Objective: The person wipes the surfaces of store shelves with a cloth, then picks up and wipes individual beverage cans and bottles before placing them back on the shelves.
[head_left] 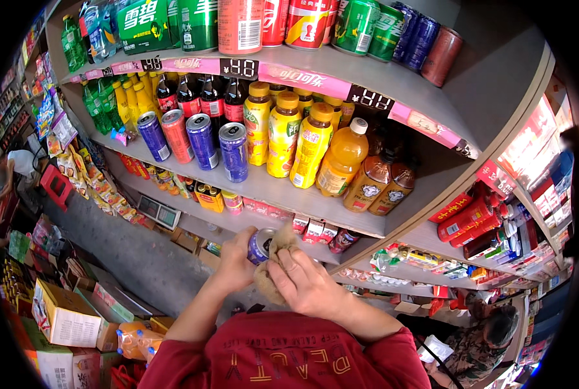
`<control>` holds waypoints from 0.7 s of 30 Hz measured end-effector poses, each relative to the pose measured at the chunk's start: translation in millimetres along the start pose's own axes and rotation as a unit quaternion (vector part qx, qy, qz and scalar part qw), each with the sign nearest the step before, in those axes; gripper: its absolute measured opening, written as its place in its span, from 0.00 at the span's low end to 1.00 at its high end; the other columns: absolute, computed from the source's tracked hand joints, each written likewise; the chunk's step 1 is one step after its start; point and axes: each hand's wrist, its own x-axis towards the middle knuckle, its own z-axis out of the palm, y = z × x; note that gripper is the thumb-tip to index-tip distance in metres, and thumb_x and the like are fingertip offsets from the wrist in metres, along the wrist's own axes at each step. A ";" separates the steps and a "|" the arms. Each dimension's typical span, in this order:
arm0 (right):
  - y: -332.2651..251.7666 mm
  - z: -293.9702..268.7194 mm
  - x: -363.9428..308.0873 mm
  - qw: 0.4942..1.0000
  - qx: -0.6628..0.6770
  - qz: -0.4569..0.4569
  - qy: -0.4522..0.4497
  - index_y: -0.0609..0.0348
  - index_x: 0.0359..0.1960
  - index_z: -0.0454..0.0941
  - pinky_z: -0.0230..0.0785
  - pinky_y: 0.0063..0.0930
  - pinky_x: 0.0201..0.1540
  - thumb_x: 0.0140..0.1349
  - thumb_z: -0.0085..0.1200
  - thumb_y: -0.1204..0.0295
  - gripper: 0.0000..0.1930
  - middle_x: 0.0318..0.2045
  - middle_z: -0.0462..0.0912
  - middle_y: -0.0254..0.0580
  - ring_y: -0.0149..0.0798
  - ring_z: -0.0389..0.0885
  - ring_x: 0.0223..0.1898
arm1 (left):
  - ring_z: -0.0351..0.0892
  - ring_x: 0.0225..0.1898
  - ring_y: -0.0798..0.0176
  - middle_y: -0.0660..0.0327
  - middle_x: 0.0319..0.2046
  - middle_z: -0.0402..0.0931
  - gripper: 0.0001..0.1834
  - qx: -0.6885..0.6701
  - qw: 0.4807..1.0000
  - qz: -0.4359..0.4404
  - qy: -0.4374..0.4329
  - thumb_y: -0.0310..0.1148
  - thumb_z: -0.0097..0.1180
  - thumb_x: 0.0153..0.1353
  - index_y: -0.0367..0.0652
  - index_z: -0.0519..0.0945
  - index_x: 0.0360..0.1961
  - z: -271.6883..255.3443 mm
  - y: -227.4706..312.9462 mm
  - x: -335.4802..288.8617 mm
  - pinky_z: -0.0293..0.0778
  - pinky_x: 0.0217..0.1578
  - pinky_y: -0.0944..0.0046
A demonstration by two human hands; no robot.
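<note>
Left hand grips a purple can, top up, long axis roughly upright. Right hand clutches a brown cloth against it.

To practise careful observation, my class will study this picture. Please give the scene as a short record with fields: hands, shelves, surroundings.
Left hand: holds a purple-blue can
Right hand: holds a brown cloth at the can's right side
Middle shelf: four cans near the front; yellow bottles with orange caps to their right
Upper shelf: includes green cans
Lower left: cardboard carton
Lower right: another person
</note>
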 end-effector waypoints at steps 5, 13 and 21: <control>0.7 2.0 13.4 0.997 0.075 -0.007 0.014 0.72 0.43 0.72 0.72 0.39 0.42 0.41 0.53 0.77 0.22 0.40 0.72 0.56 0.51 0.73 0.42 | 0.78 0.36 0.44 0.45 0.35 0.76 0.36 0.011 0.997 0.044 -0.057 0.42 0.67 0.39 0.32 0.69 0.48 1.7 -18.3 4.9 0.73 0.38 0.55; 17.5 29.0 13.3 0.995 0.066 -0.004 0.080 0.71 0.46 0.70 0.72 0.39 0.45 0.40 0.55 0.79 0.26 0.45 0.71 0.59 0.55 0.74 0.43 | 0.80 0.37 0.54 0.48 0.35 0.78 0.33 -0.074 0.997 -0.023 -0.017 0.38 0.70 0.37 0.31 0.72 0.44 0.7 -17.8 5.2 0.74 0.39 0.61; 37.1 31.0 -24.9 0.984 0.130 0.114 0.038 0.69 0.47 0.70 0.72 0.38 0.44 0.42 0.55 0.79 0.25 0.48 0.72 0.58 0.54 0.75 0.44 | 0.80 0.34 0.59 0.54 0.32 0.79 0.30 -0.165 0.986 -0.039 0.008 0.36 0.70 0.36 0.36 0.75 0.42 -7.2 -24.5 22.0 0.74 0.37 0.62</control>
